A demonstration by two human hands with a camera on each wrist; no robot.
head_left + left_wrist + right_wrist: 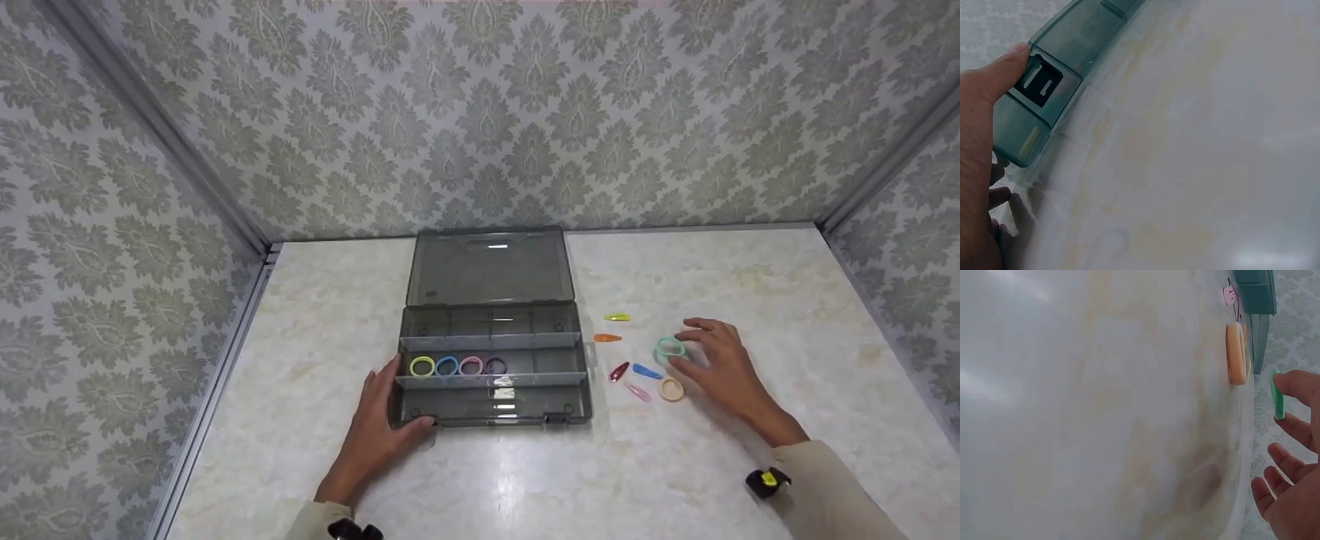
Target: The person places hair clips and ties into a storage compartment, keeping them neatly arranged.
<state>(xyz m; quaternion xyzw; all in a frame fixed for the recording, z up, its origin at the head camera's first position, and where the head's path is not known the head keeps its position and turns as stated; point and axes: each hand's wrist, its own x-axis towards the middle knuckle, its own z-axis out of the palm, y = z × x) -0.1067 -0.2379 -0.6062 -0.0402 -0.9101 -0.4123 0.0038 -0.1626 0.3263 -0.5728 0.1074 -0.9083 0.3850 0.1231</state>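
My right hand pinches a mint-green hair tie between thumb and forefinger; the right wrist view shows this green hair tie edge-on, raised off the table. A peach hair tie lies just below that hand. My left hand grips the near left corner of a grey see-through organizer box, thumb on its front wall and fingers along its left side. Inside the middle row sit a yellow hair tie, a blue one, a pink one and a dark purple hair tie, side by side.
Between box and right hand lie several snap hair clips: yellow, orange, red, blue and pink. The box's lid is folded back towards the patterned wall behind the marbled table.
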